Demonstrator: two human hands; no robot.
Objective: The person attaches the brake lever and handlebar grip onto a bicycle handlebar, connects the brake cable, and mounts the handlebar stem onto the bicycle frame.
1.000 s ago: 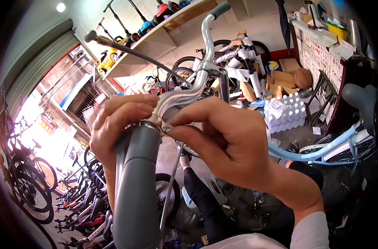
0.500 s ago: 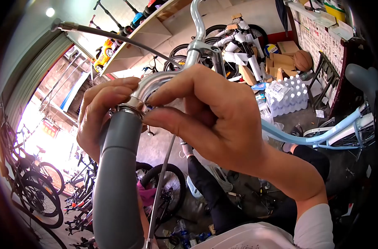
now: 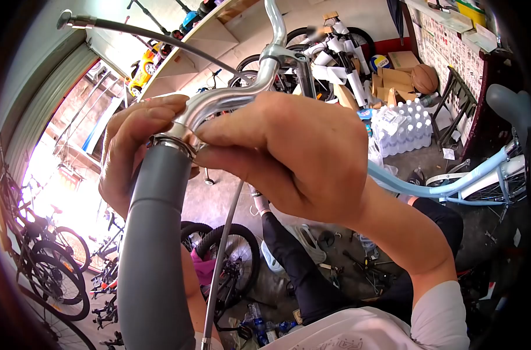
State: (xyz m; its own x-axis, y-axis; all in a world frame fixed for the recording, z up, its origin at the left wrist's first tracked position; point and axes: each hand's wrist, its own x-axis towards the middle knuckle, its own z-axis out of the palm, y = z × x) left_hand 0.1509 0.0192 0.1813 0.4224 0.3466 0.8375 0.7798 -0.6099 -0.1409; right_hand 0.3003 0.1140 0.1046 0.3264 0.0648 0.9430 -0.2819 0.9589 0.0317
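Note:
A silver bicycle handlebar curves across the upper middle, with a long grey grip on its near end. Where the grip meets the bare metal, a thin metal ring clamp circles the bar. My right hand is closed, thumb and forefinger pinched at the clamp's right side. From the left, my left hand wraps the bar beside the clamp, its fingertips on top; its thumb is mostly hidden. A grey cable with a silver end slants behind the bar, and another cable length hangs beside the grip.
A light-blue bicycle frame stands to the right. Wrapped water bottles, cardboard boxes and a basketball are on the floor behind. Tools lie scattered below. Several bicycles line the left side.
The handlebar, grip and both hands have shifted slightly left in view. My right hand's fingers have curled in closer, and more of the ring clamp shows.

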